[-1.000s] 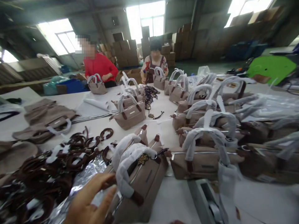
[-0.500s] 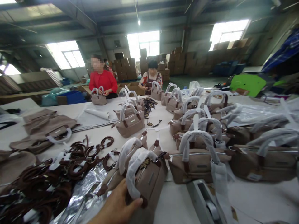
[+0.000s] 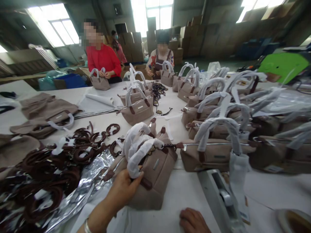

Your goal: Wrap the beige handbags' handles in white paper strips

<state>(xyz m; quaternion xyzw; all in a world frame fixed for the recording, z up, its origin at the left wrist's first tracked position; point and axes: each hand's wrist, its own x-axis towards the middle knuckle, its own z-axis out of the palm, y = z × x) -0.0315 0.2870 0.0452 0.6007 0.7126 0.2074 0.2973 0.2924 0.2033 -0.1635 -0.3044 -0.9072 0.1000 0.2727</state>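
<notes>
My left hand (image 3: pixel 123 186), with a bracelet at the wrist, is closed on the white-wrapped handle of a taupe handbag (image 3: pixel 157 174), thumb on top. The bag leans on the table with its brown leather tabs showing, and a dark chain charm (image 3: pixel 167 146) lies across its top. Against its far side is another taupe handbag (image 3: pixel 119 161), partly hidden. Low in the view my right hand (image 3: pixel 193 221) is near the table surface, its fingers curled together; nothing shows in them, though the palm is hidden. A grey tape dispenser (image 3: pixel 220 197) stands to its right.
Coiled brown straps (image 3: pixel 48 181) and clear plastic wrapping (image 3: pixel 82 184) lie at left. Several taupe handbags (image 3: pixel 216 155) stand in rows at right. A roll of tape (image 3: pixel 293 221) sits at lower right. Across the table a person in red (image 3: pixel 103 61) handles a bag, beside another seated person (image 3: pixel 160 61).
The view has tilted down. My right hand has come into view at the bottom. My left hand still grips the handle, which now droops closer to the other wrapped handle.
</notes>
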